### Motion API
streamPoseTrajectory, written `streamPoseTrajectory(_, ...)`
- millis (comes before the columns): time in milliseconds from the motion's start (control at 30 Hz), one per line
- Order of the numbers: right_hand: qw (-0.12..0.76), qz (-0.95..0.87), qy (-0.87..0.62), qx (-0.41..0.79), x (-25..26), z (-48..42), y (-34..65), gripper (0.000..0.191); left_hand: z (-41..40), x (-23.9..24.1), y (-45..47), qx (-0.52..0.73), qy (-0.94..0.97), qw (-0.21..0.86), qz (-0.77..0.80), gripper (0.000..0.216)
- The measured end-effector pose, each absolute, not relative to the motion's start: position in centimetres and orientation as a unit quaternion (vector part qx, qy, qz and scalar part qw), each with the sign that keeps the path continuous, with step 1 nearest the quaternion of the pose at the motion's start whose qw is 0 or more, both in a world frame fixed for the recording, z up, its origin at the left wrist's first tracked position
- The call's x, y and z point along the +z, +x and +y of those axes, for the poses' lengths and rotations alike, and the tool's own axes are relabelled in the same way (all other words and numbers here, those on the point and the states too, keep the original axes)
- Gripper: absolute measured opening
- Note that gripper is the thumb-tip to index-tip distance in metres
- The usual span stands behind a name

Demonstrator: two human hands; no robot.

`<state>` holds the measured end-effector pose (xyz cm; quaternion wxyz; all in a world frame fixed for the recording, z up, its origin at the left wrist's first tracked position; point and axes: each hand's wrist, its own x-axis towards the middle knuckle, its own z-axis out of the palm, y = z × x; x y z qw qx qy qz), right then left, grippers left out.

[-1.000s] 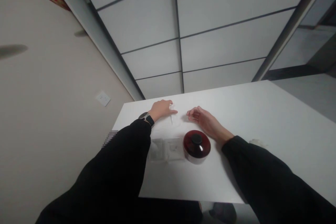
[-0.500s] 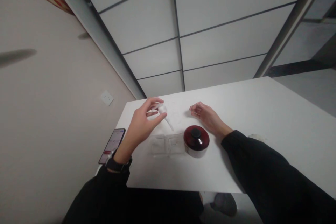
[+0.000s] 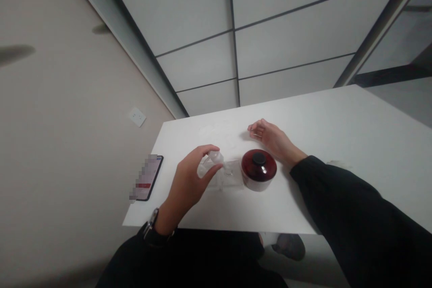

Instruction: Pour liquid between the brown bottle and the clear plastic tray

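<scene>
Head camera looks down on one white table (image 3: pixel 337 144) and two hands in black sleeves.

The left hand (image 3: pixel 189 184) is up over the near left part of the table. Its thumb and fingers pinch one small clear thing (image 3: pixel 212 162). I cannot tell what this thing is. It hangs just above one flat clear box (image 3: pixel 232 179) that lies on the table. One watch (image 3: pixel 150 229) sits on the left wrist.

The right hand (image 3: pixel 272 137) rests on the table, farther away. Its fingers curl in loosely and I see nothing in them.

One dark red bowl (image 3: pixel 258 171) with a round lid stands between the two hands. It is just to the right of the clear box, and the two seem to touch. The right wrist is close behind it.

One phone (image 3: pixel 148 177) lies flat near the left edge of the table, to the left of the left hand. One white wall plug (image 3: pixel 137 117) is on the wall at the far left. One shoe (image 3: pixel 290 245) shows on the floor under the near edge of the table.
</scene>
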<state>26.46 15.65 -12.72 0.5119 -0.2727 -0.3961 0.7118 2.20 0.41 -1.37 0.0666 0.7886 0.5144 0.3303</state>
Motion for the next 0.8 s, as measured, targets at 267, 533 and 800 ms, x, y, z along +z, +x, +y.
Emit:
streamPoseTrajectory(267,0.498,-0.446,-0.266,0.695,-12.7,15.6,26.6,0.044,0.2,-3.6,3.0,0.212,0.835,0.031,0.507,0.027)
streamPoseTrajectory(533,0.496,-0.46,-0.268,0.686,-12.6,15.5,26.6,0.042,0.1,-3.8,3.2,0.233,0.847,0.057,0.475,0.016)
streamPoseTrajectory(800,0.495,-0.442,-0.27,0.698,-12.5,15.3,26.6,0.042,0.2,-3.9,3.0,0.22,0.837,0.073,0.496,0.068)
